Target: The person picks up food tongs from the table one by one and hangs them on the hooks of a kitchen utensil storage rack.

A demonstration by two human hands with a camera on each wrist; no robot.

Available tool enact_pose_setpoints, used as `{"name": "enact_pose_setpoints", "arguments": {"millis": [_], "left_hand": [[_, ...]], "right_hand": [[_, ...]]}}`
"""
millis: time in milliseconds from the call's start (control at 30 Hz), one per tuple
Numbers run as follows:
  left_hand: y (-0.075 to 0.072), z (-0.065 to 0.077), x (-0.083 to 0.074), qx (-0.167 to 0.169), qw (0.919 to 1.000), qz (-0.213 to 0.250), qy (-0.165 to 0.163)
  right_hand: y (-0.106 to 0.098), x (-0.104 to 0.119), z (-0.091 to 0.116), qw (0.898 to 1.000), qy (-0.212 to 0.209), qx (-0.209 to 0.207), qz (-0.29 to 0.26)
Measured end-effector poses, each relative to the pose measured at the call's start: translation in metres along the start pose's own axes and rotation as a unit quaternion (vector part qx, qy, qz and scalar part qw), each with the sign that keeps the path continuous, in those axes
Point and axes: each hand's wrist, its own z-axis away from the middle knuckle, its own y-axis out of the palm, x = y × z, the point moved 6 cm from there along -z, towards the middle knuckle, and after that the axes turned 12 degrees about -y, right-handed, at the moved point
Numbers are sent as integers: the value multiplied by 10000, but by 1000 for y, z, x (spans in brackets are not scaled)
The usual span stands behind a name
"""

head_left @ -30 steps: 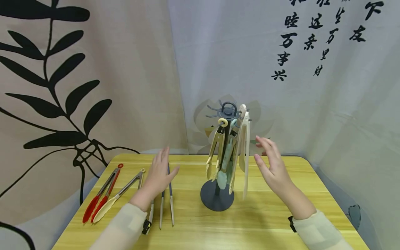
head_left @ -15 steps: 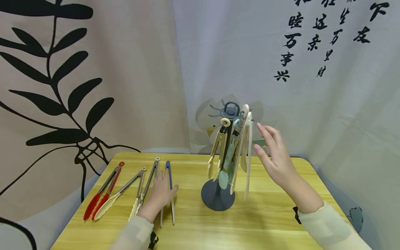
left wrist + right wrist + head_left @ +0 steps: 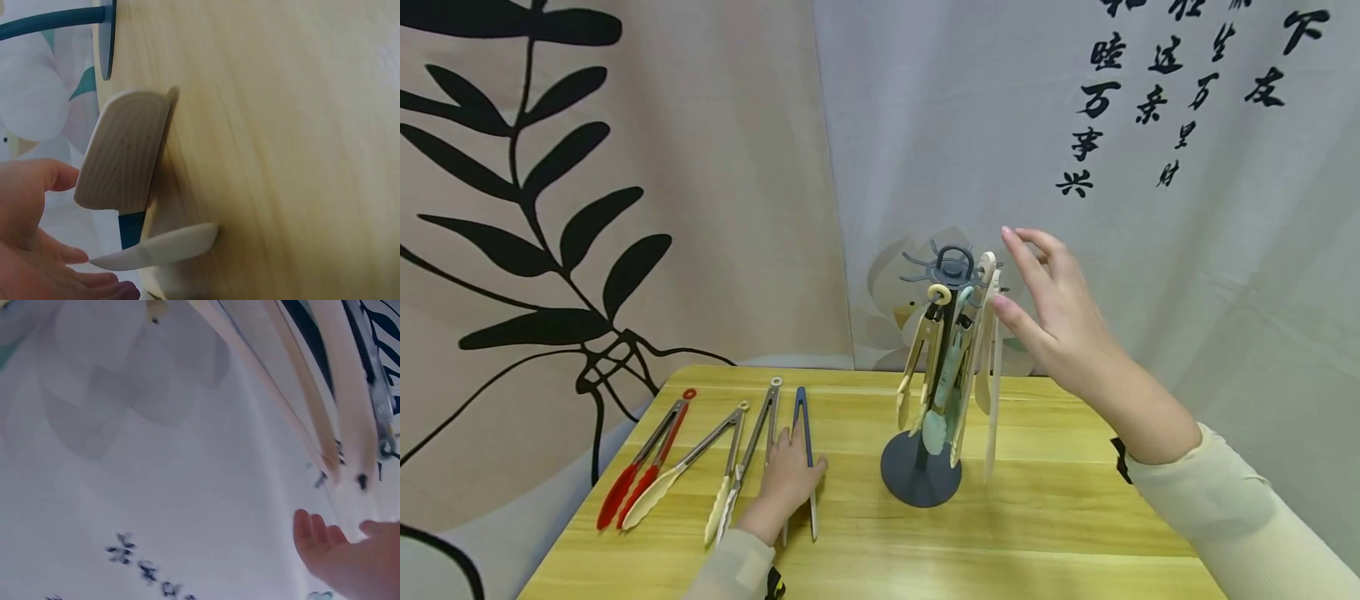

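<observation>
My left hand (image 3: 790, 475) is low over the blue-handled tongs (image 3: 802, 408), which lie spread on the table. In the left wrist view, its thumb and fingers are to either side of the ribbed grey tong heads (image 3: 125, 153), not curled round them. A dark grey utensil rack (image 3: 921, 471) stands right of centre, hung with several tongs. Beside the rack's top, my right hand (image 3: 1052, 308) is raised with fingers loosely bent, by the white tongs (image 3: 996, 333) on a hook. In the right wrist view, a gap shows between the fingers and the hanging tongs (image 3: 359, 425).
Red tongs (image 3: 658, 462), cream-tipped tongs (image 3: 655, 500) and silver-handled tongs (image 3: 752, 450) lie at the left of the wooden table (image 3: 865, 533). Yellow tongs (image 3: 928, 342) and a pale green utensil (image 3: 936, 429) hang from the rack. Curtains (image 3: 737, 208) stand behind.
My left hand has come down onto the blue-handled tongs, uncovering the silver-handled pair. The right hand has risen and moved left, toward the hooks at the rack's top.
</observation>
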Motion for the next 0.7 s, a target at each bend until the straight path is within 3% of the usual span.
{"name": "enact_pose_setpoints", "arguments": {"millis": [200,433,533,700], "left_hand": [[3,2,-2,58,9998,124,-161],[7,4,-1,4,9997,-14,-243],[8,4,0,38,9995,-82,-292],[8,2,4,8,9992,-197,-360]], "right_hand": [[-2,12,-26,9941,213,922,526],[11,21,-45,9697,480,2039,1257],[15,25,-49,9610,551,2273,1476],[17,31,-54,9574,760,2266,1622]]}}
